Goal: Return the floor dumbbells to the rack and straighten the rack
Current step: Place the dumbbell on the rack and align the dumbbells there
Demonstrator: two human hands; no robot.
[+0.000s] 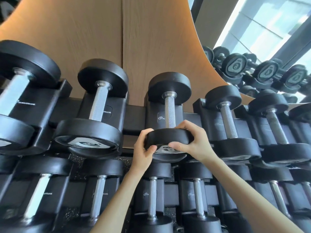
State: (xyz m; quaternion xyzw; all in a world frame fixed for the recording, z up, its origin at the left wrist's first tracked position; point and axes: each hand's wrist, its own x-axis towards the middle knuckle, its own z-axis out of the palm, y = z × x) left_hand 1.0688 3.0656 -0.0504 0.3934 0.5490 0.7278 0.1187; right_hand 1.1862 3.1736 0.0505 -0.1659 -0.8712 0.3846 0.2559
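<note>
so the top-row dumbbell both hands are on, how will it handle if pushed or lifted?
Probably heavy for its size: the dumbbell has thick heads on a metal handle, and left hand and right hand both grip its near head. Round heads would likely roll on a floor; the rack cradle should stop that.

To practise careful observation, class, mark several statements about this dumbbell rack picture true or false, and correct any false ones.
1. The left hand and the right hand both grip the near head of one dumbbell on the upper tier of the rack. True.
2. The left hand is wrapped round the knurled handle. False: it grips the rim of the head.
3. Dumbbells sit on two tiers. True.
4. The wall behind the rack is brick. False: it is a wood-grain panel.
5. A mirror at the right reflects dumbbells. True.
</note>
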